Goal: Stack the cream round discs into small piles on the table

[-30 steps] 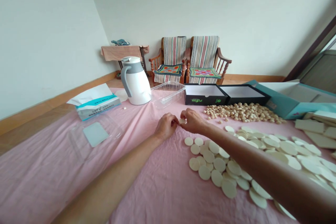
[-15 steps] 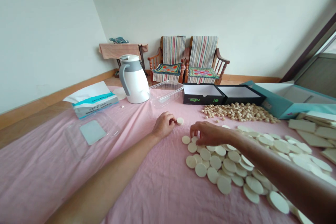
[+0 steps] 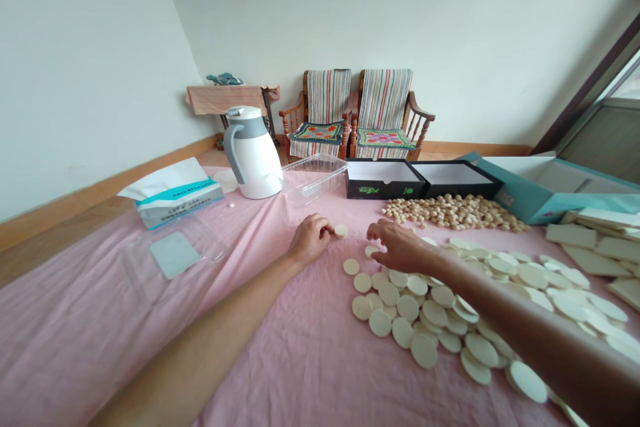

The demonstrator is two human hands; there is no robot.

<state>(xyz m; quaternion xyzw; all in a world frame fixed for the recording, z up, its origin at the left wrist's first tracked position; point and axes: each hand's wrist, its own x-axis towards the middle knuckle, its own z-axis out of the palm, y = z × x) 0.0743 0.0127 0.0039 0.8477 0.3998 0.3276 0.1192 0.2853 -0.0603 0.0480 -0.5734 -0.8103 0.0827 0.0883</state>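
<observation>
My left hand [image 3: 314, 239] rests low over the pink cloth, its thumb and forefinger pinched at the edge of a small pale round disc [image 3: 341, 231]. To the right, my right hand [image 3: 400, 245] hovers palm down at the upper left of a spread of pale discs [image 3: 409, 309]. Its fingers are curved and apart, and nothing shows between them. One loose disc [image 3: 371, 251] lies just under its thumb side. Another disc [image 3: 351, 267] sits alone at the spread's left edge.
Small wooden balls [image 3: 457, 211] lie behind the discs, before two black boxes [image 3: 385, 188] and a light-blue box [image 3: 545, 200]. Pale rectangular boards [image 3: 575, 236] pile up at right. At left stand a white jug [image 3: 257, 163], a tissue pack [image 3: 177, 197] and clear plastic trays [image 3: 315, 177].
My right hand has lifted slightly away from the discs and its fingers have spread, uncovering a disc beneath. My left hand stays at its disc. The view has shifted slightly.
</observation>
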